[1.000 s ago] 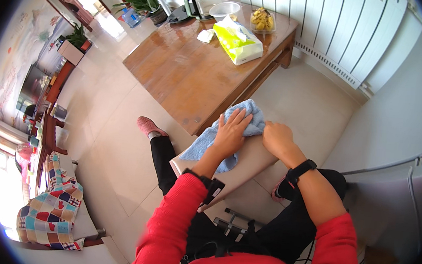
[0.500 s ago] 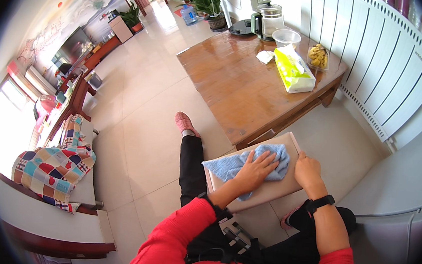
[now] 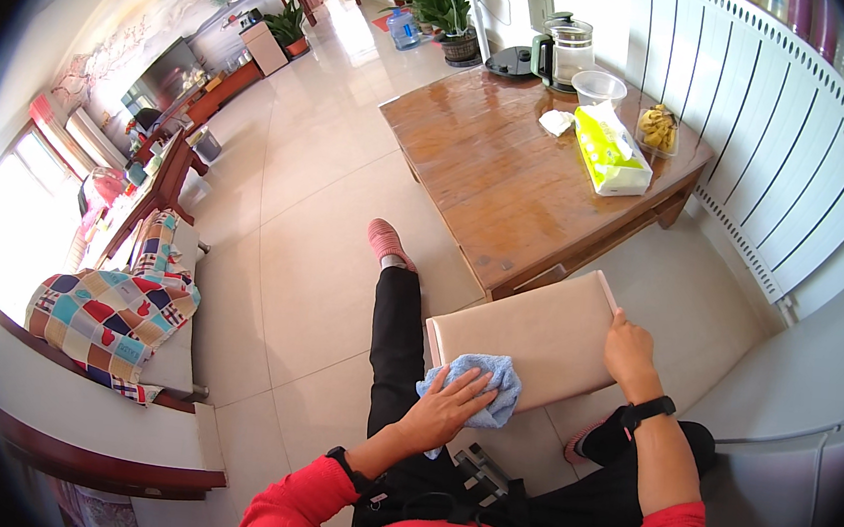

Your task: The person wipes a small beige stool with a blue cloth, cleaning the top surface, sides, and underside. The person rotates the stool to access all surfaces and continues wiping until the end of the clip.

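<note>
A light-blue cloth (image 3: 494,382) lies bunched over the near left corner of a beige, flat-topped stool (image 3: 536,334), part of it hanging past the edge. On top of the cloth, my left hand (image 3: 447,409) presses down with its fingers curved over the folds, holding it. My right hand (image 3: 632,354) is closed around the stool's right side edge. The stool stands between my legs, and its underside is hidden. Most of its smooth top shows bare.
Just beyond the stool is a low wooden table (image 3: 480,178). On it are a yellow-green tissue pack (image 3: 612,160), a glass kettle (image 3: 566,55), a clear bowl (image 3: 599,88) and a tub of yellowish food (image 3: 658,131). A white radiator (image 3: 756,122) lines the right wall.
My left hand has drawn the cloth from the middle of the stool top toward me, to the near left corner, bunching it up. My right hand keeps its hold on the edge.
</note>
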